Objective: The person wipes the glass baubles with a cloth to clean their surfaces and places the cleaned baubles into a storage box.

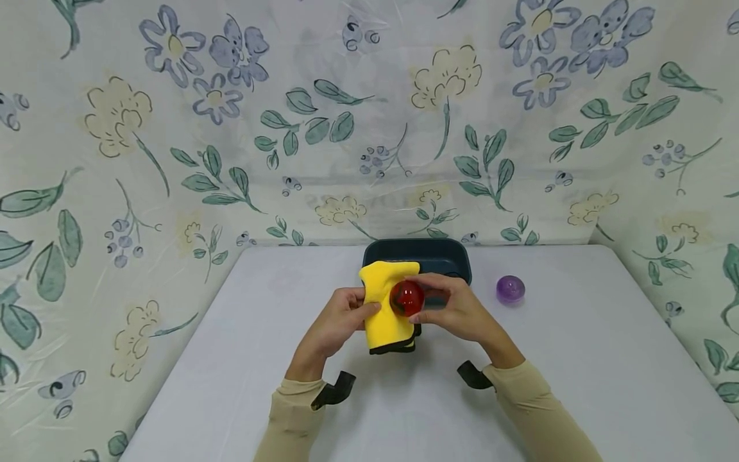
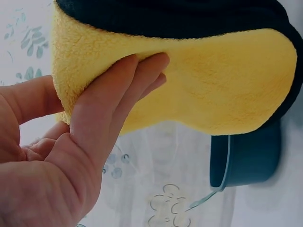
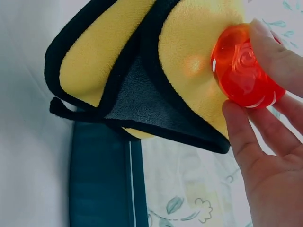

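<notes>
My left hand grips a folded yellow cloth with a black border and dark grey backing, holding it just above the white table. In the left wrist view the fingers lie along the yellow cloth, with the thumb on its other side. My right hand pinches a red translucent round piece and presses it against the cloth's yellow face. The right wrist view shows the right hand holding the red piece between thumb and fingers, against the cloth.
A dark blue tray sits just behind the cloth at the table's far edge, also seen as the tray and the tray. A purple translucent round piece lies to its right. Floral fabric hangs around the table.
</notes>
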Action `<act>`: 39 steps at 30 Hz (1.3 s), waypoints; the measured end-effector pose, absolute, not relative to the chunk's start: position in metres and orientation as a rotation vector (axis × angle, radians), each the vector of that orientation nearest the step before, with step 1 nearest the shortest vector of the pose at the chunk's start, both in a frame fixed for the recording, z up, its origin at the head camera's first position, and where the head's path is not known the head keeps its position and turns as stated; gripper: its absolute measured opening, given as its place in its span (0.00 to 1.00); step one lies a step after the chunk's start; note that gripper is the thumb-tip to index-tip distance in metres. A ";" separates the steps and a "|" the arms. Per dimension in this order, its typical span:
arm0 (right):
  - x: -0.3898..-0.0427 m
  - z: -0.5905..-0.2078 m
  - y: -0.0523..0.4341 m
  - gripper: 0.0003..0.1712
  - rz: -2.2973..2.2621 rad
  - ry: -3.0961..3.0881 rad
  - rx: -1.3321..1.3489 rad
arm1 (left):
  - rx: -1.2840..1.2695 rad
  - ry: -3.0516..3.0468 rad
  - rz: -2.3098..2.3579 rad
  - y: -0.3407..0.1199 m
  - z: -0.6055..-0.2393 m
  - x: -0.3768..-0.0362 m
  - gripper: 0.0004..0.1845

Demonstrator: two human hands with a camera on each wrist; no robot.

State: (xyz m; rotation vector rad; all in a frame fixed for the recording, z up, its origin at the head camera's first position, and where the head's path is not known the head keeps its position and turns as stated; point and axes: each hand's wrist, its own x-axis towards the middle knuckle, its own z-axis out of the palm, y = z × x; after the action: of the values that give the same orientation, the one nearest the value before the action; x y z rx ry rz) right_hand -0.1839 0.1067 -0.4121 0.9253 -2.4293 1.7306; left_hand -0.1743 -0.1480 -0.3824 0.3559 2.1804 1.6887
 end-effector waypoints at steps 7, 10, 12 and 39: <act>-0.184 -0.409 0.106 0.37 1.747 -2.452 0.831 | 0.344 2.169 1.686 -0.145 -0.382 -0.176 0.19; -0.185 -0.409 0.105 0.37 1.757 -2.461 0.791 | 0.340 2.173 1.683 -0.144 -0.383 -0.177 0.19; -0.185 -0.409 0.104 0.38 1.771 -2.459 0.772 | 0.347 2.180 1.679 -0.145 -0.383 -0.177 0.19; -0.189 -0.419 0.114 0.36 1.732 -2.595 0.742 | 0.289 2.180 1.792 -0.134 -0.392 -0.173 0.20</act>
State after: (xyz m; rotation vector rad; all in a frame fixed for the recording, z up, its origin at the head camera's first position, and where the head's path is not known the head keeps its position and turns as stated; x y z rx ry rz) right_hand -0.1893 0.1142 -0.4192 0.7422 -2.5952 1.7322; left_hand -0.1729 -0.1340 -0.3919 0.2889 2.1798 1.7922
